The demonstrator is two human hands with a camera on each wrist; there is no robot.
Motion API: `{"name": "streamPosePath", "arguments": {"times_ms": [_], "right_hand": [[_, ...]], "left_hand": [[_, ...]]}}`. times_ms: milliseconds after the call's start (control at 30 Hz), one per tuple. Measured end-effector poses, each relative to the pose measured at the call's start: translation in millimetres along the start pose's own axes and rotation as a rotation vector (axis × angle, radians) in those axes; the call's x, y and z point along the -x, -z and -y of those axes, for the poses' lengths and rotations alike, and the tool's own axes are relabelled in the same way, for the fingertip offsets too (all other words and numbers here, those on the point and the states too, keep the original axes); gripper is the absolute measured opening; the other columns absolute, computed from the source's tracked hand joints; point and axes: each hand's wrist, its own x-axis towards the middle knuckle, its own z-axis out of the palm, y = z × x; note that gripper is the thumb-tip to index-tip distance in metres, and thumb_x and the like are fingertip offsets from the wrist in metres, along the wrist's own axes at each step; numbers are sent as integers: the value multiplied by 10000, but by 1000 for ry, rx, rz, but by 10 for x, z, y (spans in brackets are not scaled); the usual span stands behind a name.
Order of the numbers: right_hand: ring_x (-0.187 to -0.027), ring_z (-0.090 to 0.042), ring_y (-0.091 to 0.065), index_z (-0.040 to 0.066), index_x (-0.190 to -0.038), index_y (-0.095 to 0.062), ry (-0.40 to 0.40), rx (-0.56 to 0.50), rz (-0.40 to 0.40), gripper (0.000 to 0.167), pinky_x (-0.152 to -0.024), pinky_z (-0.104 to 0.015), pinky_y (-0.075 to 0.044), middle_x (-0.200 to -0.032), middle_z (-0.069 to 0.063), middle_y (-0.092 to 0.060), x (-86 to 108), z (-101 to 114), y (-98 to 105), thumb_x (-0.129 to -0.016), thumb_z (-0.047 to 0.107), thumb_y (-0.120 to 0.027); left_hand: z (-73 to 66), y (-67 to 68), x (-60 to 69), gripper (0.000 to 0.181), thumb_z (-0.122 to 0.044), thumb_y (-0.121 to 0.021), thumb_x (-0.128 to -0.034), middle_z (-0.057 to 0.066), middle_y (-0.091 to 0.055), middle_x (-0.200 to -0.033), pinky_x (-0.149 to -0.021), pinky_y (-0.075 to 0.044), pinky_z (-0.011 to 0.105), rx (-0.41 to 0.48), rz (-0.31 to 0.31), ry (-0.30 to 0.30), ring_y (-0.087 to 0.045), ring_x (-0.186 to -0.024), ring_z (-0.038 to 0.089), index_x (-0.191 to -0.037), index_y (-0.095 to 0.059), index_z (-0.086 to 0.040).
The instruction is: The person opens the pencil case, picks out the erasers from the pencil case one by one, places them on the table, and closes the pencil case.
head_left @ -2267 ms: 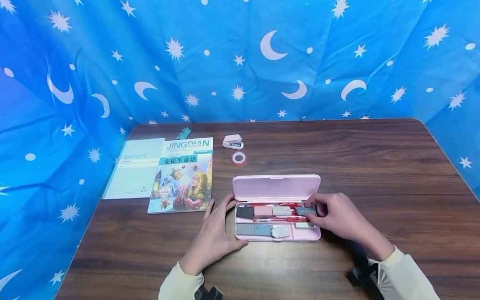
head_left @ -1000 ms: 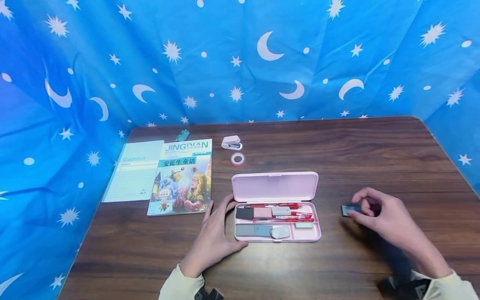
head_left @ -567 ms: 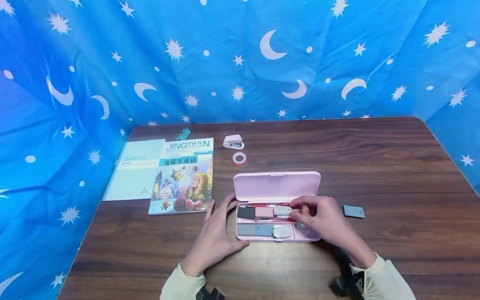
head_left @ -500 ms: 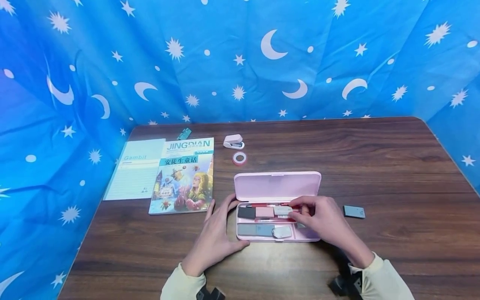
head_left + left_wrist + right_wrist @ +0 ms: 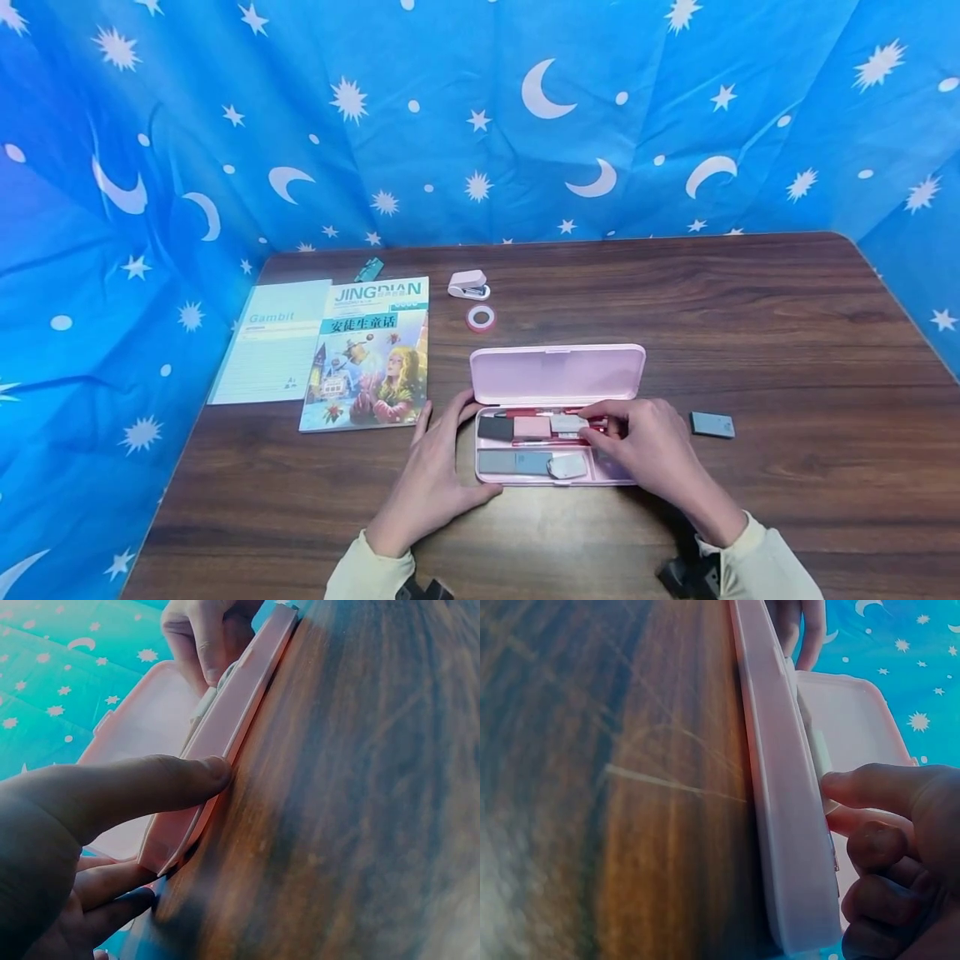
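Toward the worktop's [image 5: 787,333] far left corner, the book [image 5: 365,358] overlaps the notebook's [image 5: 268,358] right edge, an overlap that likely saves room. A teal clip [image 5: 370,270] lies behind the book, near the far edge. The left hand [image 5: 427,483] brackets the case [image 5: 606,475] by its left end: thumb pressed to the front wall, fingers round the back corner, a grip clasped on the case and seemingly meant to keep it from sliding. The stapler [image 5: 468,283] and tape [image 5: 481,327] sit beyond the case, apart from both hands. The case lies toward the near edge, its lid [image 5: 557,375] tilted up along the back, so the contents are within reach. In the back compartment the black block [image 5: 496,428], pink block [image 5: 532,428] and white block [image 5: 567,424] sit in a row over red pens [image 5: 517,413]. The right hand [image 5: 651,440] pinches the white block's right end, the free one; its fingertips are partly hidden, so how firm that grip is remains unclear. Right of the case, a blue block [image 5: 712,425] lies on the worktop, well inside the right edge.
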Motion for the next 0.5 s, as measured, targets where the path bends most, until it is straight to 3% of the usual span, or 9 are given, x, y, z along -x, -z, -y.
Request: {"name": "streamPosePath", "arguments": {"times_ms": [300, 500], "right_hand": [[-501, 31, -390, 300, -822, -732, 59, -22, -18, 140, -478, -211, -295, -564, 219, -429, 6, -15, -5, -780, 300, -865], [-507, 21, -398, 321, -806, -730, 73, -72, -28, 151, -497, -209, -303, -568, 207, -431, -8, -53, -10, -791, 252, -864]], "left_hand": [[-5, 1, 30, 1100, -364, -951, -624, -39, -538, -1476, -1245, -68, 529, 5, -10, -7, -406, -1431, 109, -1521, -357, -142], [4, -4, 2, 1101, -352, -947, -631, -31, -549, -1466, -1239, -77, 546, 1, -11, -20, -425, -1424, 133, -1526, -344, -134]]}}
